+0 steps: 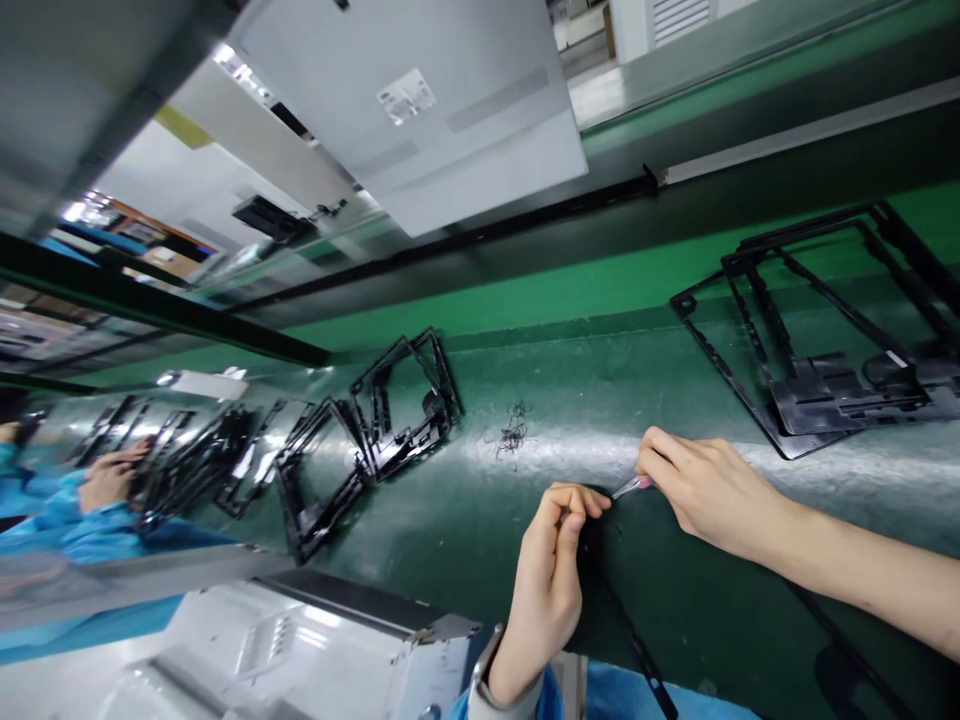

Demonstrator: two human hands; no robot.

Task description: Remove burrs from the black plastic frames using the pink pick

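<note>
My left hand (551, 575) is closed in a pinch on the edge of a thin black plastic frame (634, 640) that runs down toward me. My right hand (701, 485) is closed on a small pink-handled blade tool (631, 487), whose tip points at the spot pinched by my left fingers. Both hands meet over the dark green belt (525, 520). A small tangle of black plastic shavings (513, 435) lies on the belt just beyond my hands.
More black frames lie on the belt: a stack at the right (825, 340) and several at the left (337, 440). Another person's hands in blue sleeves (105, 485) work at far left. A white panel (300, 640) sits near me; a grey panel (450, 110) stands beyond the belt.
</note>
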